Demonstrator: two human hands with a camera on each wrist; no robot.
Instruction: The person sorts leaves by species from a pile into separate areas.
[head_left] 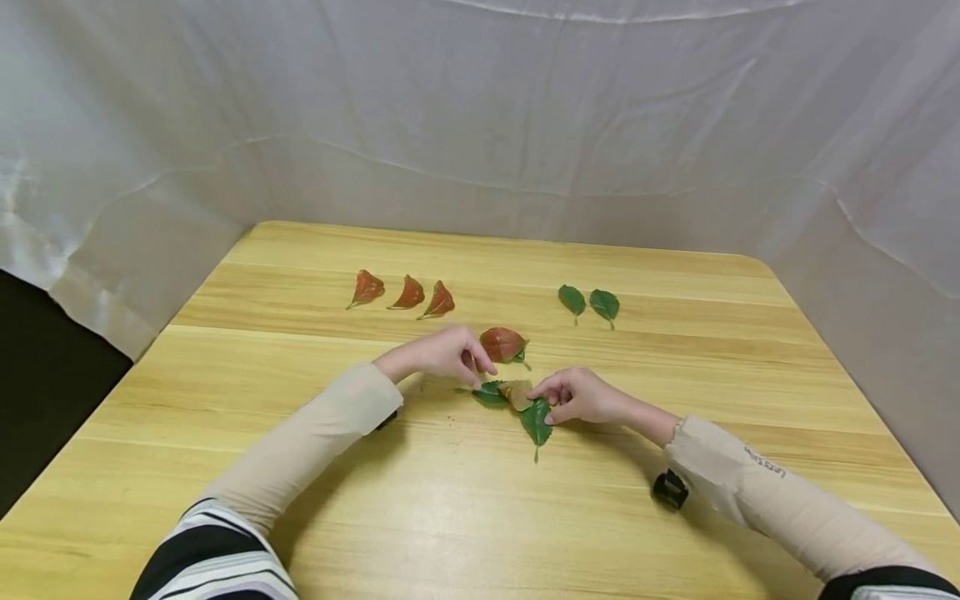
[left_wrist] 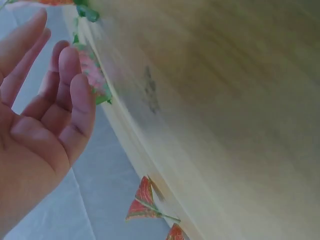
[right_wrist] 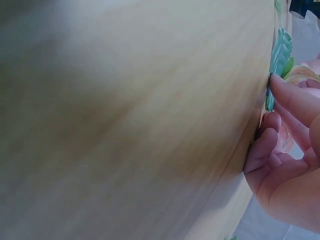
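Observation:
My left hand [head_left: 450,354], its fingers loosely bent, hovers by a green leaf [head_left: 491,393] near the table's middle. In the left wrist view, nothing shows between the fingers of that hand. A yellowish-brown leaf [head_left: 516,394] overlaps this green leaf and meets a second green leaf [head_left: 536,423], whose stem points toward me. My right hand [head_left: 581,396] holds the second green leaf between thumb and index finger at its right edge; the right wrist view shows the thumb against that leaf [right_wrist: 281,52]. Just behind lies a larger red leaf [head_left: 502,344] with a bit of green beside it.
Three small red leaves [head_left: 408,292] lie in a row at the back left of the wooden table [head_left: 450,517]. Two green leaves [head_left: 604,305] lie at the back right. A pale curtain [head_left: 480,125] hangs around the table's far edge and sides.

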